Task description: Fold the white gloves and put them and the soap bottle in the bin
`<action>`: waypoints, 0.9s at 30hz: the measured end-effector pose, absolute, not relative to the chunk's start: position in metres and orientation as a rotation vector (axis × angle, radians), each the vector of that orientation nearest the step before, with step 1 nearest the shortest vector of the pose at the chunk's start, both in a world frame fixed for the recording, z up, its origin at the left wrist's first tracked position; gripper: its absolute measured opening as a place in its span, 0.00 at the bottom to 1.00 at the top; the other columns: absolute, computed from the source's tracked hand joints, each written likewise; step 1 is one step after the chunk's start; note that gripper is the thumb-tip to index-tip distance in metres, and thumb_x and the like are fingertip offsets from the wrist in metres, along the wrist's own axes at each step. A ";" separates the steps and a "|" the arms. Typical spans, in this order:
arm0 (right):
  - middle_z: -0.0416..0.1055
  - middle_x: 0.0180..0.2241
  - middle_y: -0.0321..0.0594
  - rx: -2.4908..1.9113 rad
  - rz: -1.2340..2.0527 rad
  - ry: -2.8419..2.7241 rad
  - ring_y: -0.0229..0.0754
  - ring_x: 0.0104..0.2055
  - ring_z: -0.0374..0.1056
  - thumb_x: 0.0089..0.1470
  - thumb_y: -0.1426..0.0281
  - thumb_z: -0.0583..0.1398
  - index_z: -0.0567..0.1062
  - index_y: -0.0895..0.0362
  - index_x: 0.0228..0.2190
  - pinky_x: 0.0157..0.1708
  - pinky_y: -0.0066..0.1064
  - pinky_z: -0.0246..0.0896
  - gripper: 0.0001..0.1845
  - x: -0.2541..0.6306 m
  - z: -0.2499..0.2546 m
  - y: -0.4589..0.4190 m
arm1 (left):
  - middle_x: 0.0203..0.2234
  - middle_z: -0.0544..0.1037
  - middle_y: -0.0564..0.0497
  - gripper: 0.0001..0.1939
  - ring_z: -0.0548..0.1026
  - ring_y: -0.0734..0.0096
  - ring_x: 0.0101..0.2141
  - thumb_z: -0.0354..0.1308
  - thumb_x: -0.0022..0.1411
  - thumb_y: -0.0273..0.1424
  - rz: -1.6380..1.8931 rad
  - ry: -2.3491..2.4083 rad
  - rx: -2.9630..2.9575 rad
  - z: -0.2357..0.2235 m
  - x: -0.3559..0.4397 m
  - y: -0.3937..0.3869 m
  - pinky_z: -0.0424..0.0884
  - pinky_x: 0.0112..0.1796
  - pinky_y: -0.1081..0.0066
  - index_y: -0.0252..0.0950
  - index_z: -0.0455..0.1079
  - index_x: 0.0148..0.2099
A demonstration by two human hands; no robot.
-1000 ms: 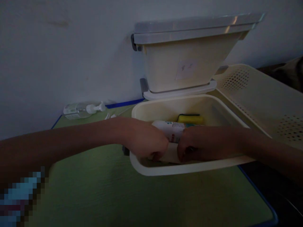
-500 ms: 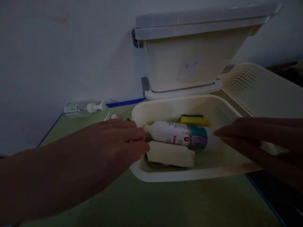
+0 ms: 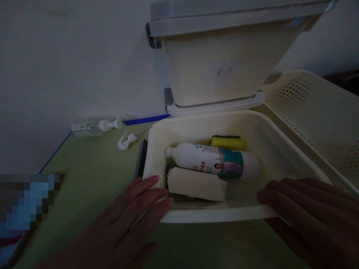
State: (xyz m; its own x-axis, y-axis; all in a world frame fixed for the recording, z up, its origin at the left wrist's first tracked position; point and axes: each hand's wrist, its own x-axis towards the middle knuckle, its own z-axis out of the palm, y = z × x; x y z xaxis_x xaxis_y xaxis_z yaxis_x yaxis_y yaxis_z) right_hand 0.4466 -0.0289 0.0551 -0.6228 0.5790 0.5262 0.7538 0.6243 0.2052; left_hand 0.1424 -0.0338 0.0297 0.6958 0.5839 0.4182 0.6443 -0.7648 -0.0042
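Note:
A cream plastic bin [image 3: 224, 215] stands on the green tabletop. Inside it, a white bottle [image 3: 190, 157] with a green-and-purple label lies on its side. In front of the bottle is a cream, box-like packet [image 3: 196, 183]; behind it sits a yellow item with a dark edge [image 3: 227, 142]. My left hand [image 3: 137, 213] rests at the bin's front left corner, fingers stretched out and apart over the rim. Over the front right rim lies my right hand [image 3: 305, 213], fingers bent to the inside and thumb below on the outside.
Behind the bin stands a lidded storage box [image 3: 224, 67] with a paper label. A perforated cream basket [image 3: 322, 108] is on the right. At the back left lie a clear pump bottle [image 3: 88, 127] and a small white hook-shaped piece [image 3: 126, 140]. A blurred-out flat object [image 3: 28, 201] is at the left edge.
Both hands have come back toward the front of the bin, onto its front rim. My left hand has left the bin's left side, uncovering its grey handle. The view has shifted slightly.

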 end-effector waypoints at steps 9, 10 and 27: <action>0.70 0.20 0.39 -1.030 -0.694 -2.461 0.40 0.21 0.64 0.59 0.72 0.45 0.65 0.54 0.23 0.27 0.34 0.55 0.15 0.448 0.053 -0.029 | 0.47 0.62 0.41 0.19 0.51 0.58 0.59 0.52 0.58 0.22 -0.634 -0.996 -2.681 0.016 0.161 -0.033 0.59 0.55 0.57 0.31 0.57 0.52; 0.70 0.20 0.39 -1.043 -0.704 -2.466 0.40 0.21 0.64 0.59 0.72 0.45 0.64 0.53 0.23 0.26 0.34 0.55 0.16 0.449 0.052 -0.029 | 0.47 0.61 0.41 0.19 0.51 0.57 0.58 0.52 0.57 0.22 -0.670 -1.013 -2.672 0.014 0.163 -0.033 0.59 0.55 0.56 0.31 0.57 0.51; 0.72 0.28 0.42 -1.088 -0.757 -2.470 0.46 0.31 0.69 0.59 0.60 0.49 0.67 0.56 0.34 0.31 0.38 0.60 0.14 0.443 0.054 -0.032 | 0.53 0.62 0.36 0.26 0.53 0.56 0.59 0.47 0.59 0.28 -1.284 -0.736 -2.646 -0.013 0.162 -0.014 0.52 0.55 0.52 0.32 0.49 0.59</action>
State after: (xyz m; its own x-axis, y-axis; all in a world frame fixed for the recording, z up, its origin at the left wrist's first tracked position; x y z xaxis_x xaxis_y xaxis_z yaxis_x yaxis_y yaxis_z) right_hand 0.4430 -0.0320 0.0542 -0.6507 0.5750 0.4959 0.7541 0.5659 0.3334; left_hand 0.1623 -0.0144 -0.0135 0.5248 0.3760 0.7637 0.4691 -0.8764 0.1091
